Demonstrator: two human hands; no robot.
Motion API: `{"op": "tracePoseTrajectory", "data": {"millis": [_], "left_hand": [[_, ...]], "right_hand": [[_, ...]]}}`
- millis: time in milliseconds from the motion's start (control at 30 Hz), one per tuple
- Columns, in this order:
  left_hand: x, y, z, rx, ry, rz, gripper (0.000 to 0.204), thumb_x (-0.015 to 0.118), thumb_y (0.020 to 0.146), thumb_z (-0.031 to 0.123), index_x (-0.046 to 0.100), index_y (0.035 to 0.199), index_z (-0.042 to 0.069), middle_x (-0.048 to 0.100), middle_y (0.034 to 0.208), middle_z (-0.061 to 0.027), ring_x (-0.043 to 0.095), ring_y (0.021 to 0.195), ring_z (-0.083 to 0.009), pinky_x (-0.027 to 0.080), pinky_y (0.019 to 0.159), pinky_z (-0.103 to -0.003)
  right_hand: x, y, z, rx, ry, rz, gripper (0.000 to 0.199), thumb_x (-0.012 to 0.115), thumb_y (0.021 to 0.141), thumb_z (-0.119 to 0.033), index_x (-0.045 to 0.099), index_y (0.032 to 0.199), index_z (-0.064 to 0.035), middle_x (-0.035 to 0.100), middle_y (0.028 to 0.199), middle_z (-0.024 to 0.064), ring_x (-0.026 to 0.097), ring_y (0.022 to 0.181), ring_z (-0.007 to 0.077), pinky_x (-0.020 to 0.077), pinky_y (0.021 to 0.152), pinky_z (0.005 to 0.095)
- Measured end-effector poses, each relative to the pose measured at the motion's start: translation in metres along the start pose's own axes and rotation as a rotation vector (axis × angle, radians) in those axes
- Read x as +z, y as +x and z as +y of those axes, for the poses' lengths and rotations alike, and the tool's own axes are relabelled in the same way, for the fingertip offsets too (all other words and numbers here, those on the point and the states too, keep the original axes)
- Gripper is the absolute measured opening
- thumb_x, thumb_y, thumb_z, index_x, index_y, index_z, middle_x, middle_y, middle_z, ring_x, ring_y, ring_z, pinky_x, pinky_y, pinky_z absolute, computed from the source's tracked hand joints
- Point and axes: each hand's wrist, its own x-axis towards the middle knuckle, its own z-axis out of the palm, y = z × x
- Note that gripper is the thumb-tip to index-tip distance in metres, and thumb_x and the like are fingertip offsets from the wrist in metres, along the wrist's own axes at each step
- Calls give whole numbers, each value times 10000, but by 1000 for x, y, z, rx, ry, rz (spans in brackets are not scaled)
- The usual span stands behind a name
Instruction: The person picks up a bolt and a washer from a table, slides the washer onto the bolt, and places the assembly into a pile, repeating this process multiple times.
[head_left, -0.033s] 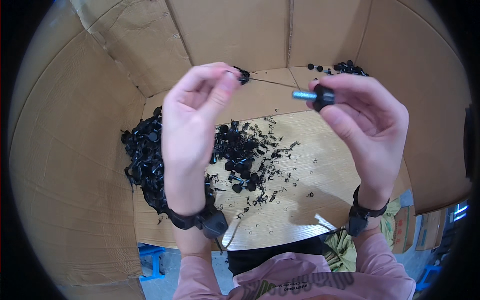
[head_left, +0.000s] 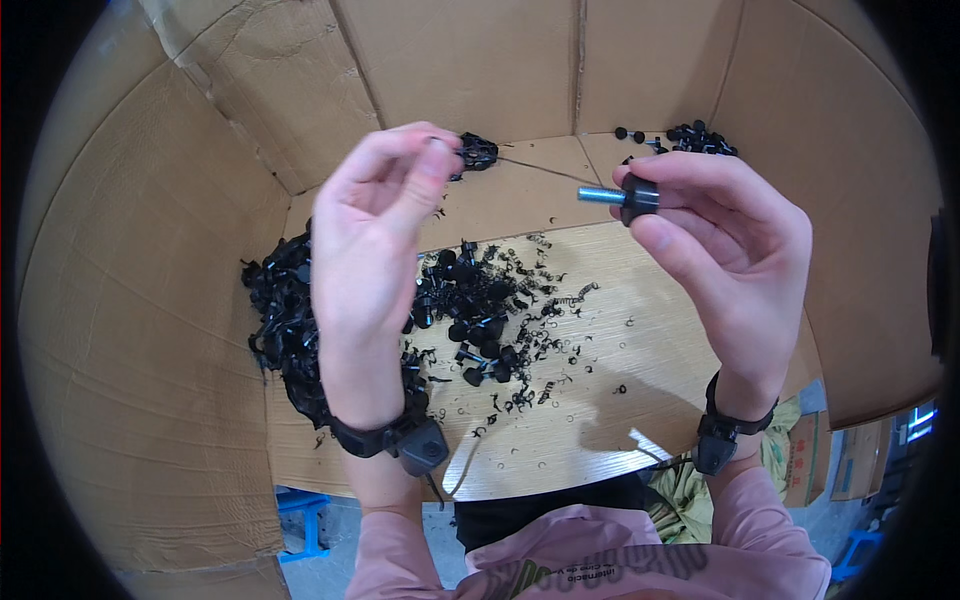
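My right hand [head_left: 745,235] is raised on the right, gripping a black-headed screw [head_left: 640,199] by its round head between thumb and fingers. The screw's shiny threaded shank points left. Raised on the left, my left hand [head_left: 375,220] has thumb and fingers pinched together; whatever is between them, if anything, cannot be made out. Just past its fingertips shows a small black clump [head_left: 480,152]. Below and between my hands, a pile of black-headed screws [head_left: 470,290] lies on the wooden table [head_left: 590,430] among thin black curled shavings.
A large heap of black parts [head_left: 290,335] lies beside my left forearm. More black-headed screws [head_left: 695,136] sit at the far right corner. Tall cardboard walls [head_left: 460,65] enclose the back and sides. Bands with small black devices [head_left: 422,445] are strapped round both wrists.
My left hand has shifted slightly left, uncovering more of the black clump behind its fingers. My right hand has moved a little left with the screw still held.
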Motion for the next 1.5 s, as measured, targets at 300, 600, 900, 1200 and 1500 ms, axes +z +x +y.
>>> {"op": "tracePoseTrajectory", "data": {"millis": [300,600,900,1200,1500], "left_hand": [[-36,1,22,163,-23,142,197,584,917,112,581,1080,1,596,1119,-75,552,973,-108,413,925,-235],[3,-12,25,113,-80,-233,133,551,925,59,542,1046,2,630,1013,-145,588,870,-140,465,831,-263],[40,-25,17,-44,161,-145,201,638,857,6,594,1049,-32,634,985,-70,585,903,-93,457,803,-213],[45,-20,6,-23,60,-131,164,659,836,9,625,989,-40,651,936,-74,592,837,-100,463,737,-235],[43,-19,-4,136,417,48,87,653,783,41,604,820,-22,637,766,-59,583,698,-108,467,667,-250]], "right_hand": [[-1,6,5,-18,-73,-14,280,653,792,71,598,1066,53,645,1049,134,634,964,172,518,874,268],[9,12,18,-260,-128,233,296,636,787,107,584,1070,35,615,1108,155,613,1016,195,530,891,304],[18,7,22,-420,-165,88,321,651,749,143,566,1043,48,558,1134,180,602,1038,241,540,888,327],[17,5,26,-542,-337,9,309,656,730,161,571,1010,61,552,1117,197,606,1029,270,555,872,341],[28,4,22,-292,-12,36,320,624,773,147,528,1072,82,565,1109,194,597,1055,275,560,866,354]]}}
